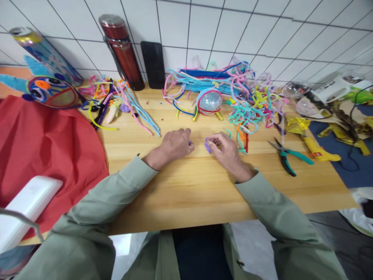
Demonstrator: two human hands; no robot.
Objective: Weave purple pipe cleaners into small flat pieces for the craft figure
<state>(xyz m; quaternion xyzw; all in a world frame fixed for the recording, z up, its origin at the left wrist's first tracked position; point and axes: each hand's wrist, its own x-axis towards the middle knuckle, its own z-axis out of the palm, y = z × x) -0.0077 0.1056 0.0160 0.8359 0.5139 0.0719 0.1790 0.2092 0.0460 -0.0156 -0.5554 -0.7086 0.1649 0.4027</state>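
My left hand (175, 146) rests closed on the wooden table (186, 186), with a bit of purple pipe cleaner showing at its fingertips. My right hand (225, 149) pinches a short purple pipe cleaner piece (207, 144) just to the left of its fingers. The two hands sit close together, a small gap apart, near the table's middle. Behind them stands a clear plastic ball (209, 102) wrapped in a red pipe cleaner, with yellow legs.
Piles of coloured pipe cleaners (247, 101) lie at the back right and back left (116, 103). Teal-handled pliers (287, 155) and a yellow glue gun (319, 149) lie to the right. A red cloth (43, 144), red flask (121, 50), black phone (153, 64) and colourful mask (48, 89) stand left and behind.
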